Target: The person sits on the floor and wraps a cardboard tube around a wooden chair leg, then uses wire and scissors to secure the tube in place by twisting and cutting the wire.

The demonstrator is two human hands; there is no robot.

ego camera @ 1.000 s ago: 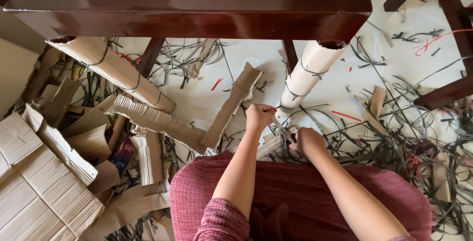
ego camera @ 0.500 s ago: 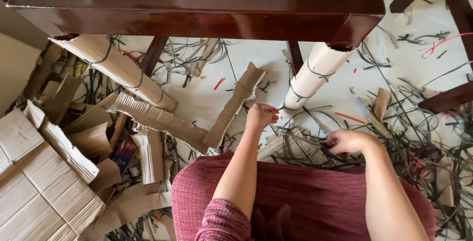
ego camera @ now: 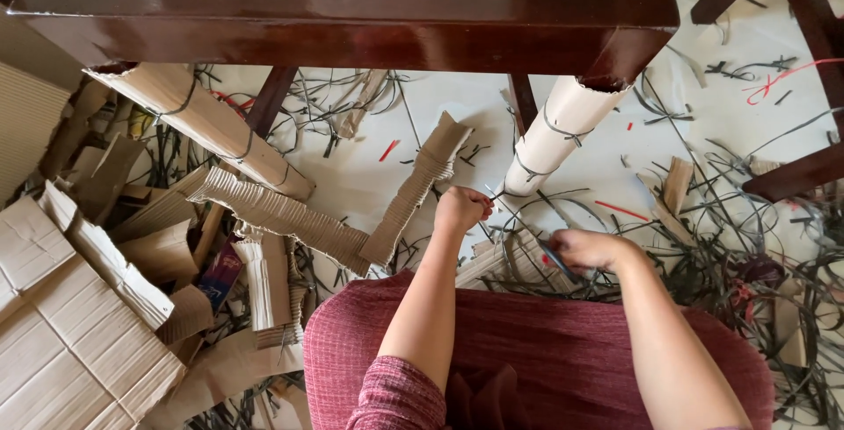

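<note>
My left hand (ego camera: 462, 210) is closed, pinching a thin strap end close to the foot of a table leg wrapped in cardboard (ego camera: 563, 135) and tied with dark straps. My right hand (ego camera: 587, 250) is lower and to the right, fingers closed around a small blue-handled tool (ego camera: 552, 258); its kind is unclear. Under both hands lies a flat piece of corrugated cardboard (ego camera: 505, 263). A dark red skirt (ego camera: 527, 351) covers my lap at the bottom of the view.
A dark wooden table (ego camera: 352, 8) spans the top. Another cardboard-wrapped leg (ego camera: 202, 127) stands at left, with corrugated strips (ego camera: 281, 215) and flat cardboard sheets (ego camera: 61, 342) beside it. Black strap offcuts (ego camera: 730, 245) litter the floor at right, near chair legs (ego camera: 791, 175).
My right hand has drawn away from my left hand, moving right and slightly down with the tool. My left hand has stayed by the wrapped leg.
</note>
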